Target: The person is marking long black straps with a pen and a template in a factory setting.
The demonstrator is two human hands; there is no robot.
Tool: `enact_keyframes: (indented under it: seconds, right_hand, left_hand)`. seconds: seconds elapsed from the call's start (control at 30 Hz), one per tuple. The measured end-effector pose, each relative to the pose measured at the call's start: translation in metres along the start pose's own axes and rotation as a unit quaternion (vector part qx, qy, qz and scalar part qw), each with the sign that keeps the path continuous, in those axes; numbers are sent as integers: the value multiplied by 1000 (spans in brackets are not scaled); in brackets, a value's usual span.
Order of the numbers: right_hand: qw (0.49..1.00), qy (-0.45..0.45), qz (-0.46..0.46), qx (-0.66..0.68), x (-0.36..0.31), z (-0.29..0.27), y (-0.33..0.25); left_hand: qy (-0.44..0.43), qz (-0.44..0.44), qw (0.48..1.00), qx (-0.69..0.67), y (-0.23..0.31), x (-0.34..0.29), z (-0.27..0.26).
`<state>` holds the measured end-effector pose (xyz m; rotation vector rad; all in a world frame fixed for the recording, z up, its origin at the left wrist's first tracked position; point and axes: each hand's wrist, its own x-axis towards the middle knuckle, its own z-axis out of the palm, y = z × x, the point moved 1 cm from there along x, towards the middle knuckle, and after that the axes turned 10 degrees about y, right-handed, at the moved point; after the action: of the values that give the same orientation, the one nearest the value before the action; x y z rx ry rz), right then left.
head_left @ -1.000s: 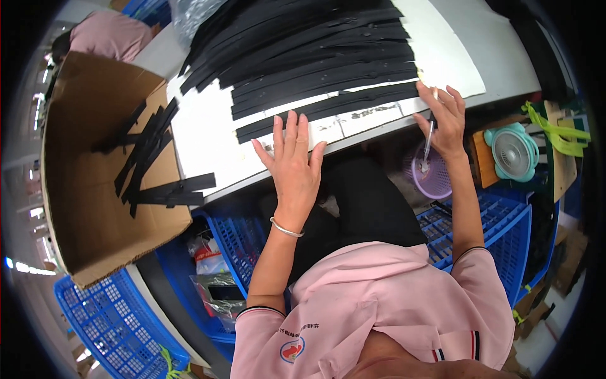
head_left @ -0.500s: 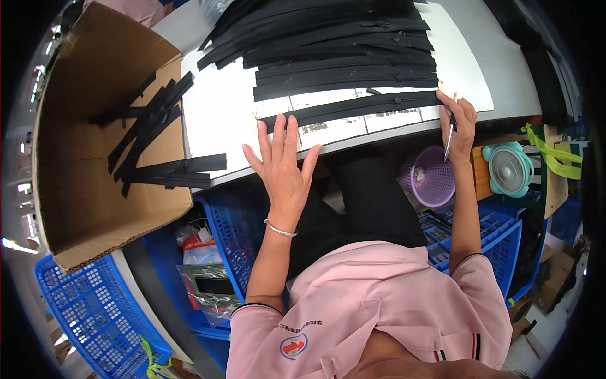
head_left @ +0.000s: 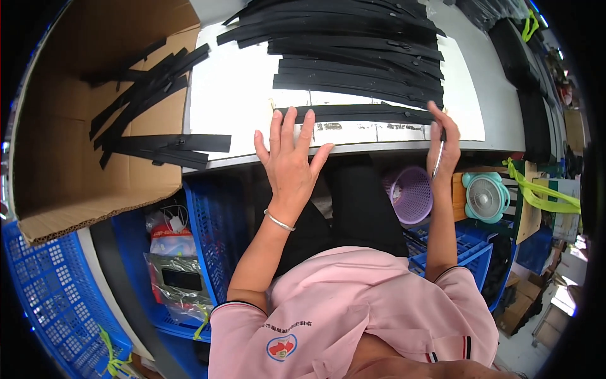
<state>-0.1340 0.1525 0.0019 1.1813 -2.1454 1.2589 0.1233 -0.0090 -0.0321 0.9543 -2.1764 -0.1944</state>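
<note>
A black zipper strip [head_left: 360,114] with a small slider lies straight across the white board [head_left: 221,107], close to the table's front edge. My left hand [head_left: 290,158] is palm down with fingers spread, its fingertips resting on the strip's left end. At the right end is my right hand [head_left: 445,142], index finger stretched over the tip of the strip. Tucked in that hand is a slim silver-and-black pen-like tool [head_left: 437,163], pointing down toward my wrist. Beyond the strip lies a layered pile of similar black strips [head_left: 353,57]. Dark marks and lines show on the board under the strip.
On the left stands an open cardboard box [head_left: 57,183], with several black strips [head_left: 142,95] over its flap. Blue plastic baskets [head_left: 57,278] are below. A purple bin [head_left: 413,196] and a turquoise fan [head_left: 486,197] sit under the table's right side.
The whole view has shifted, with the box and baskets sliding left in the picture. My left hand stays on the strip's left end. My right index finger now reaches out straighter at the right end.
</note>
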Motion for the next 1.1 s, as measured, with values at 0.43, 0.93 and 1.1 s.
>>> enact_keyframes:
  seconds: [0.43,0.93,1.1]
  right_hand:
    - [931,-203,160,258,11,131,-104]
    - [954,-196,83,211,6,138,-109]
    - [921,-242,111,283,5,134,-101]
  left_hand:
    - [21,-7,1000,-7,1,-1,4]
    - [19,-5,1000,0,-1,-1,4]
    - [14,-8,1000,0,0,0,2]
